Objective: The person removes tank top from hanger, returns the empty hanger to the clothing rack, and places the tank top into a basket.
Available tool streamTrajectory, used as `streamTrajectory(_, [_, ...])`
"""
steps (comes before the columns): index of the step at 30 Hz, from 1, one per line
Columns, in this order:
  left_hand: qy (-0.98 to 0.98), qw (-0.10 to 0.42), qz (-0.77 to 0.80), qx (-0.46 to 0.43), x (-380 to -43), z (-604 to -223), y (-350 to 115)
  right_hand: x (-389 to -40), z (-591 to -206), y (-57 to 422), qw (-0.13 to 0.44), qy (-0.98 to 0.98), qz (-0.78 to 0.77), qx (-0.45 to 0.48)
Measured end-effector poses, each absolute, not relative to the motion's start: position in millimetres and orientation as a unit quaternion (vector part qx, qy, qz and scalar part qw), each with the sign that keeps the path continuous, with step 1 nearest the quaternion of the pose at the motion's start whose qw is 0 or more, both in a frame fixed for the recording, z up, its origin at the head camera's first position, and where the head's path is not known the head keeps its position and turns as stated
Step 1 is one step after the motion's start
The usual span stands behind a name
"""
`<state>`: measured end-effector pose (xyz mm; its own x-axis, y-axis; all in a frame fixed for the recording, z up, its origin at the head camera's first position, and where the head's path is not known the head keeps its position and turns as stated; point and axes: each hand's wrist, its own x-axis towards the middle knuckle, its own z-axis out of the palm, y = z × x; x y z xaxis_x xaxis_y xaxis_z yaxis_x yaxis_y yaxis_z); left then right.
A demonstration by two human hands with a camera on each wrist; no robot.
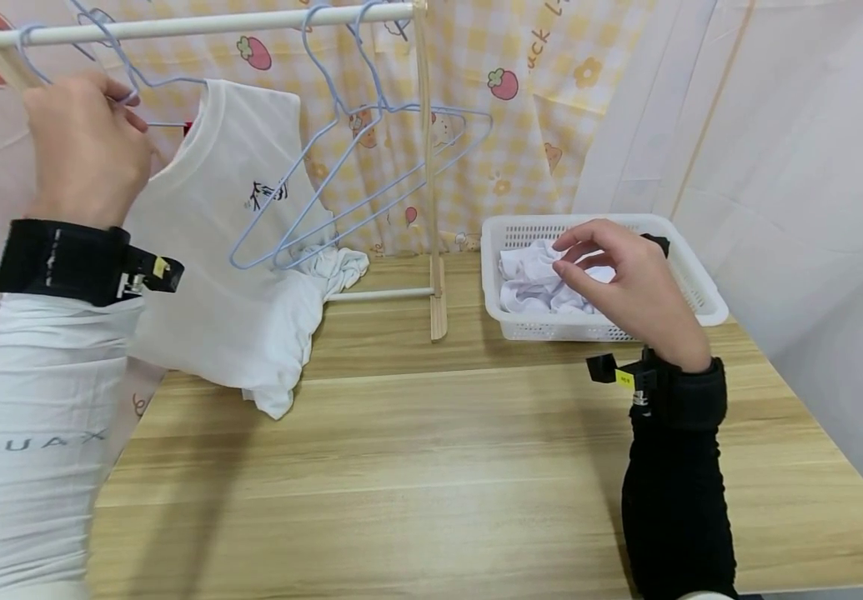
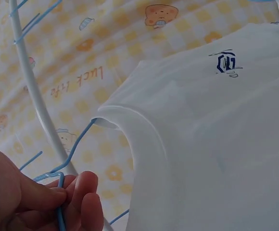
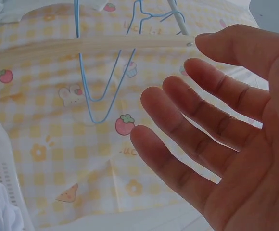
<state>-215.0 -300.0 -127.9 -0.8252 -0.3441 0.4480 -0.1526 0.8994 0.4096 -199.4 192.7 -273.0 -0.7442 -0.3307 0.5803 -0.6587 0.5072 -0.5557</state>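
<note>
My left hand (image 1: 89, 146) pinches the neck of a blue wire hanger (image 2: 74, 147) between thumb and fingers, up near the rack's bar. On that hanger hangs a white shirt (image 1: 213, 217) with a small dark print on its chest; the left wrist view shows its neckline and shoulder close by. Over at the right, my right hand (image 1: 629, 279) hovers above the white basket (image 1: 581, 327), empty, its fingers loosely bent and spread. Inside the basket lie crumpled white clothes (image 1: 532, 279).
A rack with a white top bar (image 1: 228, 23) and wooden post (image 1: 427, 167) stands at the table's back left. Two bare blue hangers (image 1: 311, 200) hang near its right end. Something black (image 1: 658, 243) lies in the basket. Behind is a yellow checked curtain (image 1: 506, 150); below, the wooden table (image 1: 416, 467).
</note>
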Motion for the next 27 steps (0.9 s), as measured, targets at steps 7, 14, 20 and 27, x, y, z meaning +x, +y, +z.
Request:
streamTrajectory(7, [-0.95, 0.237, -0.183, 0.089, -199.4, -136.1, -298.2, -195.0, -271.6, 195.1, 0.21, -0.839, 0.409, 0.291])
streamTrajectory(14, [-0.958, 0.214, -0.179, 0.067, -188.4, -169.2, -303.3, -194.6, -272.1, 196.2, 0.208, -0.844, 0.406, 0.282])
streamTrajectory(20, [-0.959, 0.21, -0.185, 0.051, -178.8, -207.1, -302.6, -195.0, -272.9, 197.0, 0.205, -0.849, 0.4, 0.279])
streamTrajectory(27, [-0.954, 0.228, -0.194, 0.015, -151.5, -244.3, -290.5, -194.8, -273.0, 197.6, 0.205, -0.851, 0.397, 0.277])
